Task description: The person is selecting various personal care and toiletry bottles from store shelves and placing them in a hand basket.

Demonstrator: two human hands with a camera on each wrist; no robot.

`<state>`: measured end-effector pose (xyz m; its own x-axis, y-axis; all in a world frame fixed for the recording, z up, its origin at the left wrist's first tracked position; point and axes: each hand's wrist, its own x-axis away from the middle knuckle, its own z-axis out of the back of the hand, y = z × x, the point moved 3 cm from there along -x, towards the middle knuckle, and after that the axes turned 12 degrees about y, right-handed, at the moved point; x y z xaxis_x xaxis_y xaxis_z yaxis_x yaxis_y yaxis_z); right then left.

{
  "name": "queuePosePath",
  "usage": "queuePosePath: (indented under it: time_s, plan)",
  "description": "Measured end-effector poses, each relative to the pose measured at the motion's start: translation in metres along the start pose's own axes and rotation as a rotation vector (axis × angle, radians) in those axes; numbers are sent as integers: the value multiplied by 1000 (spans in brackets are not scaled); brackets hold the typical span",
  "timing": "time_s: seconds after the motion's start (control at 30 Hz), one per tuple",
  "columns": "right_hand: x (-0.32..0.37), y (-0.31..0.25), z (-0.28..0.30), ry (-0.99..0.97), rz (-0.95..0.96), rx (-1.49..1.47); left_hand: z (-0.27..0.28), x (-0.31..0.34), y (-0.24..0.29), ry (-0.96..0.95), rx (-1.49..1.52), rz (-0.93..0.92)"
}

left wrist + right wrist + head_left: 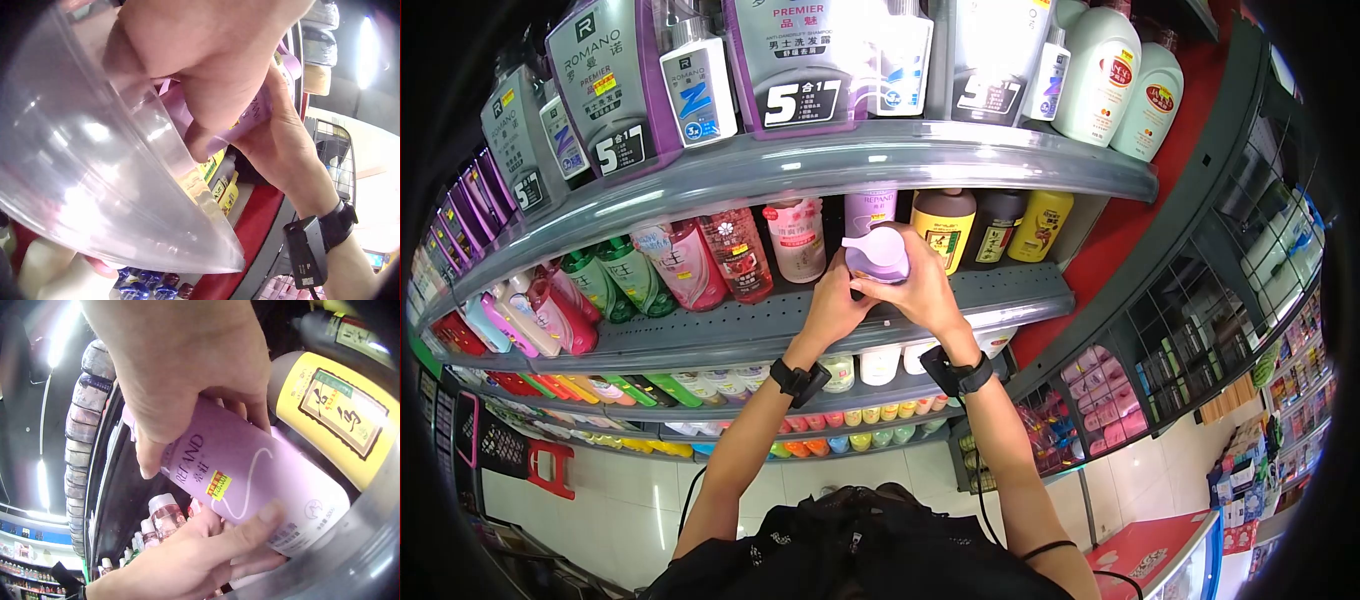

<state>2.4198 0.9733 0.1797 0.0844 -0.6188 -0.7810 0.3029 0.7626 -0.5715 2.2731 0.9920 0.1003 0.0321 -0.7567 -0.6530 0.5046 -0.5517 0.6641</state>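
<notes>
The left hand [837,304] and right hand [927,287] curl round a purple REPAND bottle [250,465], its yellow sticker [219,485] plain only from the right wrist.

Bottle [240,465] between left hand [836,306] and right hand [926,288]

From my remote station I log grey shelving [790,160], its upper tier bearing grey ROMANO packs [615,90] and, at the right end, two white bottles [1099,75]. On the tier below I record a red bottle [738,258] beside a pink bottle [797,242]; farther right, a black bottle [994,228] between two yellow-labelled ones. A wire rack [1180,250] adjoins. Pale tiled floor [635,500] noted.
</notes>
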Motion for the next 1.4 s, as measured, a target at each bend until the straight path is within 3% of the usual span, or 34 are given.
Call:
queuePosePath:
  time_s: [0.13,0.17,0.2,0.27,0.33,0.53,0.67,0.7,0.8,0.93,1.0,1.23,1.33,1.4]
  plan:
    - [6,-7,-2,-48,28,-12,5,1,0,-9,17,-92]
    - [8,-9,-2,-54,71,-27,7,5,2,-70,61,49]
    - [10,-9,-2,-54,71,-28,5,7,0,-70,60,49]
    - [13,-12,-2,-75,109,-48,7,8,0,107,129,-44]
    - [15,-9,-2,-60,93,-33,6,6,1,114,147,-59]
    - [-3,2,1,-48,-33,-126,5,4,2,53,-9,4]
    - [-22,14,-1,-79,-86,-82,2,-3,8,79,-3,189]
    - [-25,20,-3,-9,-77,-29,-1,-5,1,45,34,225]
    - [-20,30,-1,64,-60,111,-5,-8,-11,45,-95,167]
    - [-5,32,2,20,-258,32,-5,-16,-21,24,-94,182]
    - [12,40,3,170,-91,29,-5,-16,-24,-12,-87,186]
    - [71,54,23,123,-225,150,-9,-17,-32,8,-113,218]
    - [76,56,21,126,-129,251,-13,-21,-31,15,-145,213]
    - [78,55,13,136,41,331,-13,-22,-22,26,-169,199]
